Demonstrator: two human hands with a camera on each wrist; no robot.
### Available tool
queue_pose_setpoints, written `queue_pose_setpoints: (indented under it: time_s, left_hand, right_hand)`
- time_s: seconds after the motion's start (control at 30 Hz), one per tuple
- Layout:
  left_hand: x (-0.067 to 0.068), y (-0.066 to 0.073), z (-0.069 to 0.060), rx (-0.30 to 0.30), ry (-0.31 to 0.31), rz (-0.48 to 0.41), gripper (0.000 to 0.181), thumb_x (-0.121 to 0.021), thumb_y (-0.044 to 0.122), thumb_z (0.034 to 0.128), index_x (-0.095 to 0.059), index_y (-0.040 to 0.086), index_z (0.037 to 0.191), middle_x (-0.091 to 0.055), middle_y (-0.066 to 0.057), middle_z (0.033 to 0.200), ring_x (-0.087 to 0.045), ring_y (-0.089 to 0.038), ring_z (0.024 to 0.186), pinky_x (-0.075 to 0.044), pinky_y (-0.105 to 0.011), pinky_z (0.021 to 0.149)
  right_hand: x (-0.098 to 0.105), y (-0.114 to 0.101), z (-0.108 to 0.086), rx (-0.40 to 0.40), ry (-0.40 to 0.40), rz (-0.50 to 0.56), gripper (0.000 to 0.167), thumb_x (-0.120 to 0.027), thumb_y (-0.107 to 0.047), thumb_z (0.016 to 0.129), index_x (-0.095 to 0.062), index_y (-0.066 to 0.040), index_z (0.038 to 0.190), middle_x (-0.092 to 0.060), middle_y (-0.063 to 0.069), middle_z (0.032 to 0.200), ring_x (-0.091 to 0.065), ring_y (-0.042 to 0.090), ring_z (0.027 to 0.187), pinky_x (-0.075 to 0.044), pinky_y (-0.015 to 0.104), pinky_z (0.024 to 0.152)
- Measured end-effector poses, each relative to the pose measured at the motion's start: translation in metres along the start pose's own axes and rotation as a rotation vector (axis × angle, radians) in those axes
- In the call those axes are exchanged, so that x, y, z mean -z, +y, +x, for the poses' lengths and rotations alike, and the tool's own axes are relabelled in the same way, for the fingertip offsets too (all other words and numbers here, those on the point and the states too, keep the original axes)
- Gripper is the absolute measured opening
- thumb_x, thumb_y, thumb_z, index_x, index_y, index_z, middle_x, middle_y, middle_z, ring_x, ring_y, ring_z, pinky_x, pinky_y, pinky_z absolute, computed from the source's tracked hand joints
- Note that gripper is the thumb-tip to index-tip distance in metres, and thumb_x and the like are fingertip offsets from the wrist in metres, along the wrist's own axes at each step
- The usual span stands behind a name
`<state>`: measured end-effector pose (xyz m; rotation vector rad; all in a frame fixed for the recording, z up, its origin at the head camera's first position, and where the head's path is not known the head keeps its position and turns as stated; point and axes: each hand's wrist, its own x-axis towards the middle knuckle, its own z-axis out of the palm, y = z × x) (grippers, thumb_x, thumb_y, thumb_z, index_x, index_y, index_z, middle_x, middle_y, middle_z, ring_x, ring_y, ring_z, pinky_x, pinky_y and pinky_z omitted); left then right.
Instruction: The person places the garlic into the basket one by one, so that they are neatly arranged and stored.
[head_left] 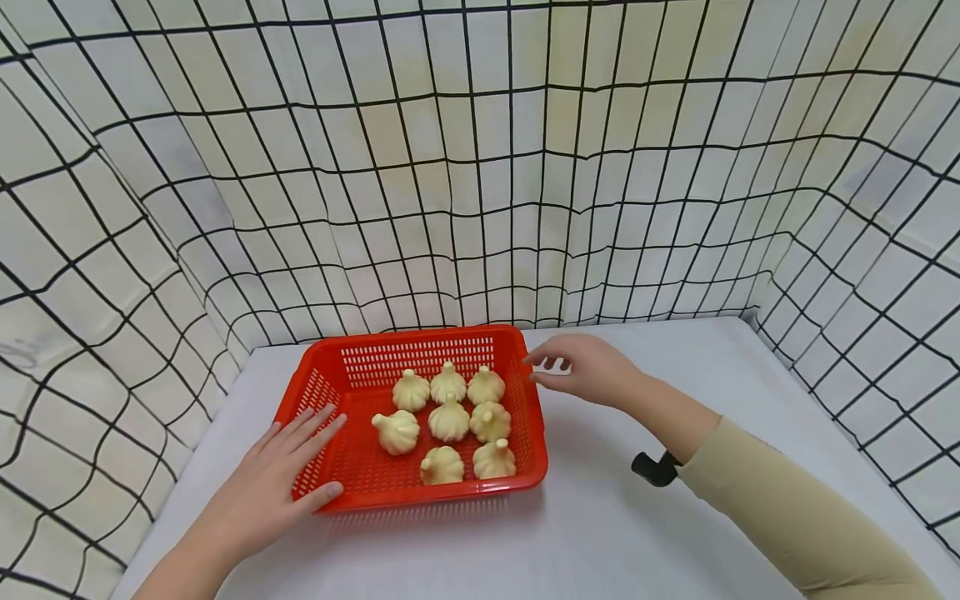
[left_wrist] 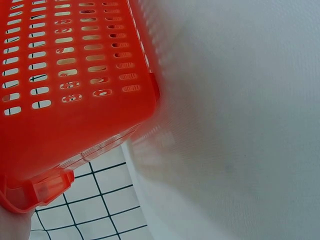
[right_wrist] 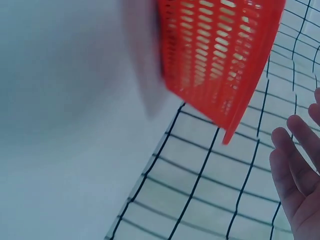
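Observation:
A red plastic basket point(head_left: 360, 498) stands on the white table, its slotted side wall also visible in the left wrist view. Several pale garlic bulbs point(head_left: 449, 418) lie in it, mostly toward the middle and right. My left hand point(head_left: 273, 483) lies over the basket's left rim with fingers spread and straight; in the left wrist view only a sliver of it shows by the rim. Beside the right rim, my right hand point(head_left: 585, 367) hovers with fingers loosely bent and nothing in them. The right wrist view shows its fingers point(right_wrist: 287, 160) apart from the basket.
Black netting point(head_left: 480, 183) over white sheeting walls the table point(head_left: 600, 517) at the back and on both sides. A black strap piece point(head_left: 655, 469) hangs beneath the right wrist at the sleeve point(head_left: 787, 508).

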<state>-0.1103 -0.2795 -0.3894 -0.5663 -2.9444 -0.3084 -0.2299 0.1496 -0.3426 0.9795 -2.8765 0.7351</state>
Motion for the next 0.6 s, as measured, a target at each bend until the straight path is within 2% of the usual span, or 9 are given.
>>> queue_pose_setpoints:
  time_s: [0.17,0.33,0.5,0.6]
  left_hand:
    - [0.0,0.0,-0.001,-0.003,0.003,-0.006,0.082,-0.064,0.059,0.088,-0.033,0.025,0.157,-0.034,-0.012,0.158,-0.028,-0.04,0.143,-0.012,-0.058,0.119]
    - [0.0,-0.004,-0.003,-0.011,0.017,-0.042,0.082,-0.067,0.055,0.0882,-0.032,0.026,0.157,-0.032,-0.01,0.159,-0.028,-0.04,0.143,-0.015,-0.059,0.118]
    - [0.002,-0.005,-0.005,-0.012,0.027,-0.061,0.081,-0.068,0.052,0.0882,-0.033,0.025,0.156,-0.032,-0.009,0.159,-0.028,-0.04,0.143,-0.021,-0.061,0.115]
    - [0.002,-0.004,-0.006,-0.019,0.031,-0.061,0.081,-0.068,0.052,0.0884,-0.033,0.025,0.157,-0.032,-0.009,0.159,-0.028,-0.04,0.143,-0.018,-0.058,0.117]
  right_hand:
    - [0.007,0.022,-0.033,-0.027,0.04,0.016,0.027,-0.072,-0.027,0.092,-0.073,-0.019,0.118,-0.071,-0.005,0.106,-0.064,0.016,0.095,-0.057,0.034,0.08]
    - [0.012,0.041,-0.062,-0.071,0.064,0.03,0.026,-0.072,-0.026,0.092,-0.073,-0.021,0.117,-0.071,-0.01,0.106,-0.063,0.012,0.095,-0.056,0.038,0.082]
    - [0.014,0.052,-0.081,-0.098,0.087,0.017,0.026,-0.072,-0.028,0.092,-0.072,-0.023,0.117,-0.069,-0.015,0.106,-0.062,0.01,0.094,-0.055,0.035,0.08]
    - [0.015,0.056,-0.087,-0.101,0.103,0.017,0.025,-0.073,-0.028,0.092,-0.072,-0.024,0.117,-0.069,-0.014,0.106,-0.062,0.011,0.093,-0.055,0.033,0.079]
